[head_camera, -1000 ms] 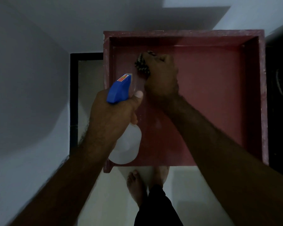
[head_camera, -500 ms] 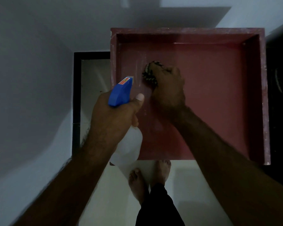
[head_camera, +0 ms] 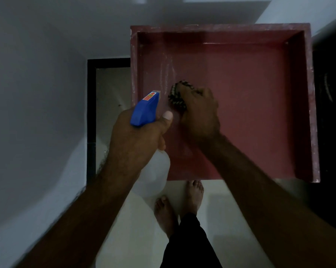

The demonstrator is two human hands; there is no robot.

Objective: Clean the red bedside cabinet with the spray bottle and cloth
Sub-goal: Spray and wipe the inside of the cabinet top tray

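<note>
Right fingers clutch bunched cloth on scuffed red cabinet — left fingers grip blue-topped spray bottle.

Dim light. Pale grey wall left, black skirting strip, pale floor, dark furniture right.
</note>
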